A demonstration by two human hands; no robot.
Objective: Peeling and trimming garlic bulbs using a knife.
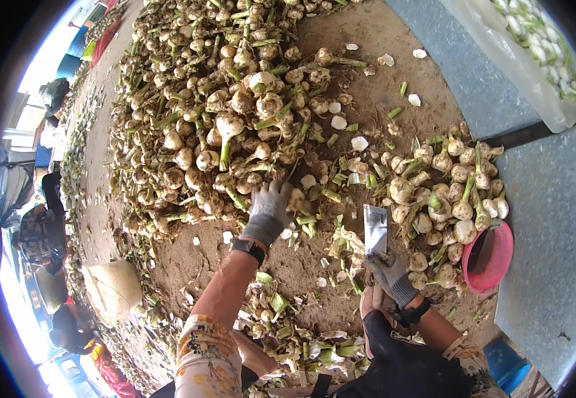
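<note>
My left hand [270, 209], in a grey knit glove, reaches into the near edge of a large heap of soil-covered bulbs [208, 159] with green stalk stubs, which look like garlic. Its fingertips are among the bulbs, and whether they grip one is hidden. In my right hand [390, 273], gloved too, is a tool with a wide, flat metal blade [375, 230] that points away from me. Right of the blade lies a smaller pile of bulbs [442, 199], some with long green stalks. Cut root ends and stalk pieces are strewn on the ground between the two piles.
A pink plastic basket [506, 256] tilts beside the smaller pile, against grey metal sheets [551, 239]. White peeled bulbs [541, 45] lie on plastic sheeting at upper right. A pale bucket [114, 291] stands at left. Other people [42, 229] are at the far left. Leafy scraps surround my feet.
</note>
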